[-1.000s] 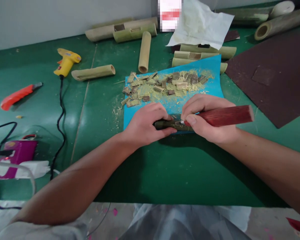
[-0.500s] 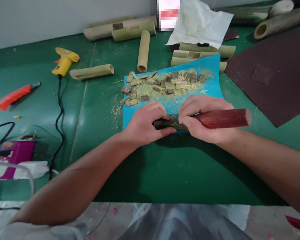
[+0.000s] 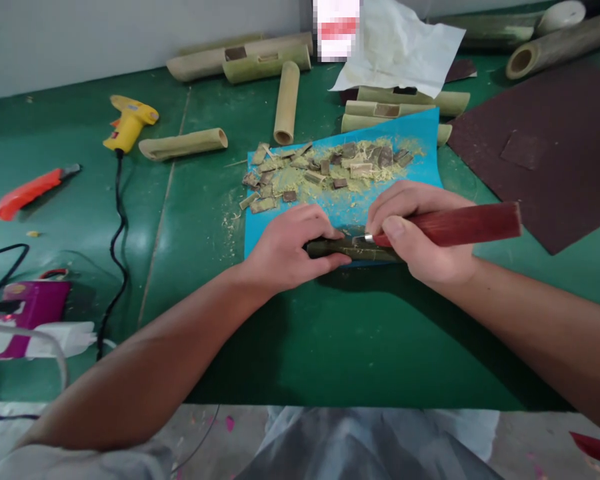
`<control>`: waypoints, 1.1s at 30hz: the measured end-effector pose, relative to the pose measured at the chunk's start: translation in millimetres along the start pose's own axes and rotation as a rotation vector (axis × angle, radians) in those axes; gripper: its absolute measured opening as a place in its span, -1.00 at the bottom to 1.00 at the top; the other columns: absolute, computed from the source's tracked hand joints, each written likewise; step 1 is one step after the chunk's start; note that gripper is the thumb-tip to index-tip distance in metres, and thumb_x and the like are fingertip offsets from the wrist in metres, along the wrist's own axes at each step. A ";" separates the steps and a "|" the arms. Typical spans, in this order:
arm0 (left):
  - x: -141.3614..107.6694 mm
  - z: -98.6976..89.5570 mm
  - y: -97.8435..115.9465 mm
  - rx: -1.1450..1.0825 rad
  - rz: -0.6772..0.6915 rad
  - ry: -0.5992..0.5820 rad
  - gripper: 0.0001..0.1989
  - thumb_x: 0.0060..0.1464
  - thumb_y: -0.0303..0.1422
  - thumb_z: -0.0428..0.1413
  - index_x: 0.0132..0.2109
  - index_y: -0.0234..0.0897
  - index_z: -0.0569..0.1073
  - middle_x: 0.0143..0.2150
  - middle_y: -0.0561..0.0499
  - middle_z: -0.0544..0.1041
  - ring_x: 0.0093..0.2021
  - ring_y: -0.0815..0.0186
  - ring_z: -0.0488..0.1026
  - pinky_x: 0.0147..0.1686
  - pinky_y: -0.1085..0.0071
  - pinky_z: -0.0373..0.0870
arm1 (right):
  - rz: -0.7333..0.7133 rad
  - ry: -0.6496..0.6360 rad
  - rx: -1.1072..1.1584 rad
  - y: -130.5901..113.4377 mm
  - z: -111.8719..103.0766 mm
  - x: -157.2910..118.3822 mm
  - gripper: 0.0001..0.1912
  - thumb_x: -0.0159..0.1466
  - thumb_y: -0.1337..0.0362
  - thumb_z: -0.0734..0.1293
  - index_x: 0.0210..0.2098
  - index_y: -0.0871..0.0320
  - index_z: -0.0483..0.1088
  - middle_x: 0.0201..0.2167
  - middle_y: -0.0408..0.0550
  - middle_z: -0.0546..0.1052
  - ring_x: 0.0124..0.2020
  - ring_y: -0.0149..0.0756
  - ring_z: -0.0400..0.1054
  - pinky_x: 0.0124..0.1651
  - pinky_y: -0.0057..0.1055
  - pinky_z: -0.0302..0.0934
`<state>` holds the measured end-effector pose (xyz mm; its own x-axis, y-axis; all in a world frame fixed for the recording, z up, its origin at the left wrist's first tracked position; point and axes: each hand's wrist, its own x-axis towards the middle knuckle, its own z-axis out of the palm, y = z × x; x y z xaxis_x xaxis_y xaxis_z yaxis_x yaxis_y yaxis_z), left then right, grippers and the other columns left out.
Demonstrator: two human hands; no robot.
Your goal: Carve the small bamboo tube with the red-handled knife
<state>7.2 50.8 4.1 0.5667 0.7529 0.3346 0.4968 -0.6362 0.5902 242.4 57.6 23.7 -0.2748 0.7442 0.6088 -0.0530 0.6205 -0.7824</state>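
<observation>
My left hand (image 3: 295, 247) grips the left end of a dark green bamboo piece (image 3: 360, 249) lying at the front edge of a blue sheet (image 3: 420, 179). My right hand (image 3: 420, 233) is closed around a carving tool with a thick red wooden handle (image 3: 470, 223). The tool's short metal tip (image 3: 364, 238) points left, at the top of the bamboo near my left fingertips. Behind my hands, chips and pale sawdust (image 3: 300, 179) are spread over the sheet.
A yellow glue gun (image 3: 129, 123), an orange cutter (image 3: 30, 195) and a purple power box (image 3: 43, 307) with cables are at left. Cut bamboo tubes (image 3: 287, 100) and white paper (image 3: 400, 50) stand behind. A dark brown sheet (image 3: 560, 167) lies at right.
My right hand has moved slightly right and up with the tool, whose metal tip now shows. The handle tilts up more at its right end. My left hand stays in place.
</observation>
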 end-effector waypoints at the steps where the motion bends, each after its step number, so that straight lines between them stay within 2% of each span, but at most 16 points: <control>1: 0.1 0.2 0.4 -0.001 0.000 -0.003 -0.78 0.24 -0.18 0.35 -0.14 -0.23 0.61 -0.21 -0.03 0.63 -0.21 0.25 0.56 -0.13 0.26 0.48 | 0.004 -0.020 -0.003 0.3 0.0 0.1 -0.76 0.35 0.37 0.39 -0.45 0.04 0.42 -0.46 -0.15 0.58 -0.40 -0.30 0.50 -0.29 -0.30 0.44; 5: 0.5 -0.5 2.3 -0.015 -0.024 -0.027 -0.77 0.25 -0.15 0.34 -0.15 -0.21 0.60 -0.22 -0.03 0.63 -0.23 0.24 0.55 -0.13 0.23 0.49 | -0.009 -0.083 0.008 1.5 0.3 1.0 -0.80 0.35 0.36 0.40 -0.41 0.02 0.45 -0.44 -0.14 0.58 -0.39 -0.27 0.51 -0.28 -0.27 0.44; 15: 0.0 0.8 1.5 -0.027 -0.015 -0.014 -0.77 0.24 -0.16 0.35 -0.16 -0.23 0.60 -0.23 -0.03 0.62 -0.24 0.26 0.53 -0.14 0.24 0.47 | -0.032 -0.109 -0.021 3.4 0.4 3.4 -0.81 0.33 0.34 0.39 -0.42 -0.01 0.44 -0.46 -0.17 0.61 -0.41 -0.27 0.54 -0.29 -0.29 0.48; 21: 1.3 0.5 1.4 -0.026 0.008 -0.002 -0.75 0.27 -0.14 0.32 -0.20 -0.24 0.59 -0.28 -0.01 0.60 -0.28 0.29 0.50 -0.18 0.27 0.44 | -0.068 -0.189 -0.018 -3.3 -0.2 6.0 -0.82 0.32 0.42 0.37 -0.39 0.04 0.43 -0.47 -0.17 0.55 -0.40 -0.34 0.51 -0.27 -0.36 0.48; 26: 0.8 0.2 1.0 -0.010 0.011 -0.009 -0.74 0.29 -0.12 0.30 -0.13 -0.24 0.62 -0.26 -0.03 0.62 -0.25 0.28 0.53 -0.19 0.29 0.45 | -0.100 -0.158 -0.029 -4.6 -1.0 2.6 -0.82 0.31 0.41 0.35 -0.39 0.03 0.41 -0.47 -0.18 0.52 -0.44 -0.36 0.47 -0.33 -0.38 0.44; 31: -0.5 1.3 0.1 -0.005 0.040 0.021 -0.75 0.27 -0.16 0.34 -0.11 -0.27 0.63 -0.23 -0.04 0.63 -0.23 0.26 0.56 -0.18 0.30 0.46 | -0.036 -0.034 -0.025 -2.6 -4.0 -2.2 -0.75 0.32 0.41 0.36 -0.47 0.02 0.36 -0.50 -0.18 0.51 -0.49 -0.34 0.44 -0.39 -0.34 0.41; 33: -0.5 1.3 0.0 -0.004 0.038 0.017 -0.75 0.27 -0.16 0.33 -0.12 -0.26 0.62 -0.23 -0.03 0.62 -0.24 0.27 0.55 -0.19 0.30 0.45 | -0.039 -0.031 -0.030 -2.4 -4.4 -2.6 -0.76 0.32 0.40 0.36 -0.47 0.03 0.37 -0.50 -0.18 0.52 -0.47 -0.33 0.45 -0.37 -0.34 0.42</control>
<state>7.7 50.2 3.0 0.5739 0.7311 0.3690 0.4729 -0.6637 0.5796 247.5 55.2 24.6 -0.3024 0.7116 0.6342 -0.0354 0.6565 -0.7535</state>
